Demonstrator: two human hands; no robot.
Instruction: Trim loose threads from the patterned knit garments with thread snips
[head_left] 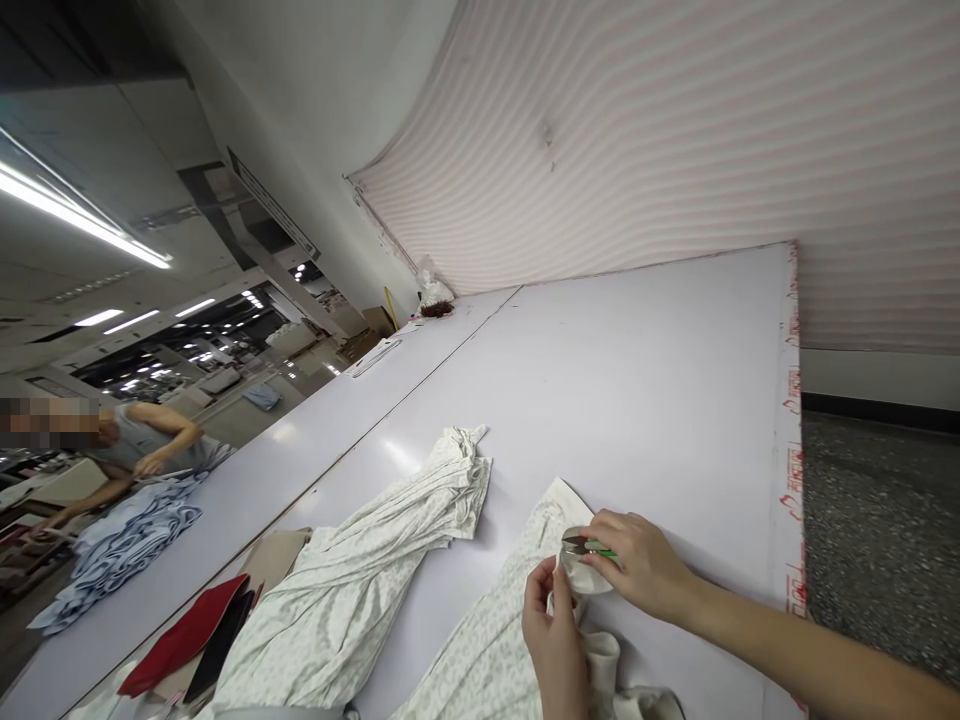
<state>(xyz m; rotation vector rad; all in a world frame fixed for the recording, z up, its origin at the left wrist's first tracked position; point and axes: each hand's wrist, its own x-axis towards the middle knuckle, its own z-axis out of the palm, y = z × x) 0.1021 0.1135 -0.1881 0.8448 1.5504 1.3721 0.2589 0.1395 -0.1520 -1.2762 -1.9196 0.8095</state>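
Note:
My left hand (553,630) pinches the edge of a pale patterned garment (495,610) that lies on the white table (660,400). Closed around small thread snips with green on the handle (598,549) is my right hand (637,560). The snips' dark blades point left, at the cloth just above my left fingertips. Whether the blades touch a thread is too small to tell. Below my hands, some of the cloth hangs in loose folds.
A heap of similar pale garments (360,570) lies to the left, beside red fabric (187,640). Further left, a co-worker (161,430) stands near blue-and-white cloth (127,540). A plastic bag (433,290) sits at the far end. The table's right edge (793,460) drops to the floor.

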